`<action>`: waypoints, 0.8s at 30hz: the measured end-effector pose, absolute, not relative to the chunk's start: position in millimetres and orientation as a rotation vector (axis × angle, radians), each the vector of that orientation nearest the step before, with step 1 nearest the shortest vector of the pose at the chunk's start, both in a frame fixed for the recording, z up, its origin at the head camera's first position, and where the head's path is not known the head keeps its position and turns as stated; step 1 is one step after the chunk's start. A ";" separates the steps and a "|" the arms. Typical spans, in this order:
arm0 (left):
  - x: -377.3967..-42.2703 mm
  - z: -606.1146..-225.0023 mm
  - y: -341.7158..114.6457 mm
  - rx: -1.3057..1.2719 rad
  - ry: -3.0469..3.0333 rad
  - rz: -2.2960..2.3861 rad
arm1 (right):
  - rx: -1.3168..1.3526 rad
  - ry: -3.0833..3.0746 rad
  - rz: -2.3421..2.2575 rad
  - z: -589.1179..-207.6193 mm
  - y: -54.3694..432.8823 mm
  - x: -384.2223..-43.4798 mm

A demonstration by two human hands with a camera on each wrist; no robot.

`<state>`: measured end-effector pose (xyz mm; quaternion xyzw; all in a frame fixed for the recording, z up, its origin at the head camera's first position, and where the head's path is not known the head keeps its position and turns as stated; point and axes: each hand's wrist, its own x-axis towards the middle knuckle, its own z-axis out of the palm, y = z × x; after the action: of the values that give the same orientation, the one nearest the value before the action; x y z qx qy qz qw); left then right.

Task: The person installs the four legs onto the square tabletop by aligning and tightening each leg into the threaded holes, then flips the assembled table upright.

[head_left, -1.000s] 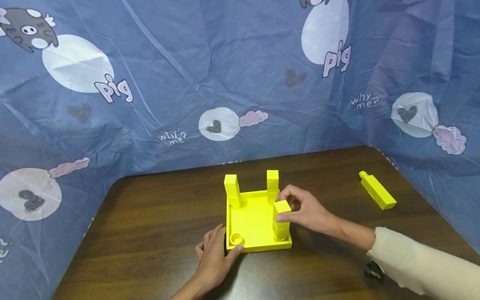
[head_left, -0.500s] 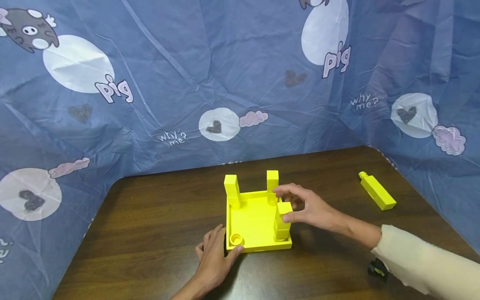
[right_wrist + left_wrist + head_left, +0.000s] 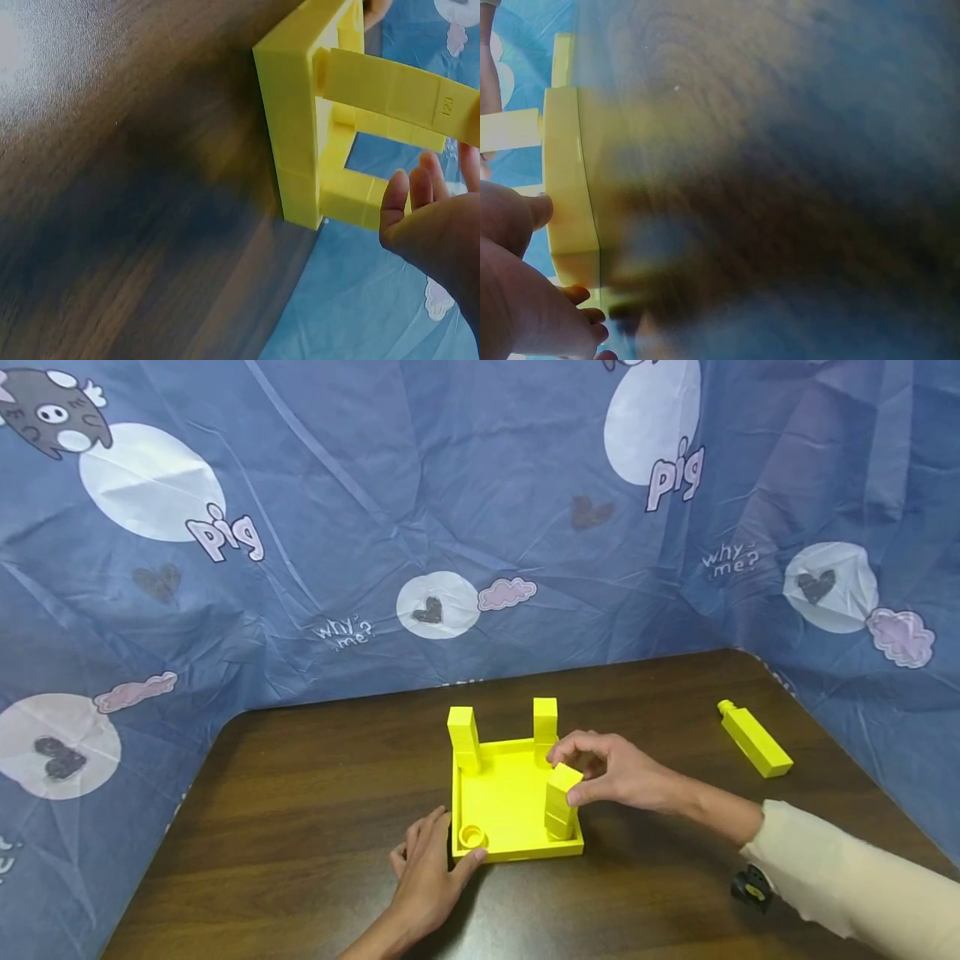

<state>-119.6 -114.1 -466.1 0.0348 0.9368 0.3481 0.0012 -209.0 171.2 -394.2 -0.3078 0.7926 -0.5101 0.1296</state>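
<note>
A yellow toy tabletop (image 3: 504, 802), square and rimmed, lies upside down with legs standing at three corners. My right hand (image 3: 626, 772) pinches the upper end of the near-right leg (image 3: 561, 802) between thumb and fingers. That leg looks slightly turned, its lower joint set at an angle. My left hand (image 3: 431, 877) holds the near-left corner, thumb on the front edge and fingers along the left side. Inside that corner is a round socket (image 3: 472, 837). The left wrist view shows the thumb (image 3: 540, 210) against the tabletop's outer wall (image 3: 566, 172).
One loose yellow leg (image 3: 756, 743) with a threaded end lies on the brown wooden table (image 3: 315, 810) to the right. The far-left leg (image 3: 463, 739) and far-right leg (image 3: 545, 727) stand upright. A patterned blue cloth (image 3: 337, 510) hangs behind.
My right fingers loosened from the near-right leg half a second ago, then closed on it again. The leg's top has turned and shifted slightly left. The left hand has stayed in place.
</note>
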 end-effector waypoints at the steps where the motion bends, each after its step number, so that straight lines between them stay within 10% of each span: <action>1: -119.4 -466.0 -114.1 0.110 2.940 1.093 | -0.883 2.320 -1.486 -395.3 169.4 -208.1; 24: -119.6 -463.8 -114.6 0.115 2.926 1.088 | -0.972 2.377 -1.404 -387.9 171.7 -203.6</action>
<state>-119.6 -114.6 -463.8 0.0368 0.9366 0.3483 0.0088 -203.6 171.7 -387.9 -0.3302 0.8076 -0.4768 0.1071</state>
